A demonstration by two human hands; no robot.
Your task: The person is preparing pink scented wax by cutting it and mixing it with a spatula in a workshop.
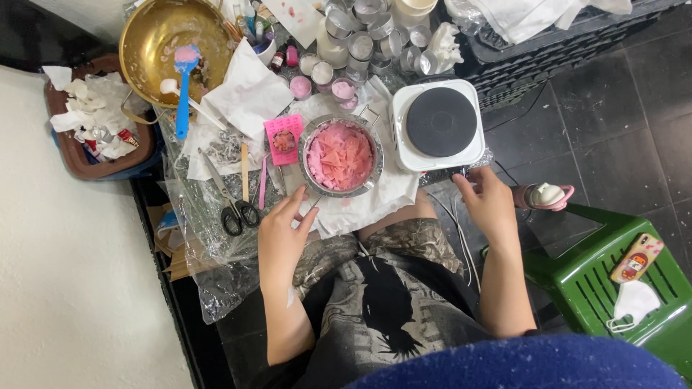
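The left hand (pixel 282 234) is hovering open, fingers spread and gripping nothing, its fingertips touching or just short of the thin handle that is sticking out toward the person from the metal pot (pixel 340 155). The pot, filled with pink wax pieces, is sitting just ahead and slightly right of that hand on white paper towel (pixel 375 198), its handle running near to far, so the left hand is the nearer one. The right hand (pixel 490 202) is also resting open, fingertips at the near front edge of the white hot plate (pixel 437 124), where a control would be, though it is hidden. The hot plate is lying just right of the pot, almost touching. Left of the pot, black scissors (pixel 229 205) and a pink card (pixel 282 138) are crowding that side. Farther off, a brass bowl (pixel 173 45) with a blue spatula (pixel 184 90) is standing, and small tins (pixel 364 25) are clustering beyond
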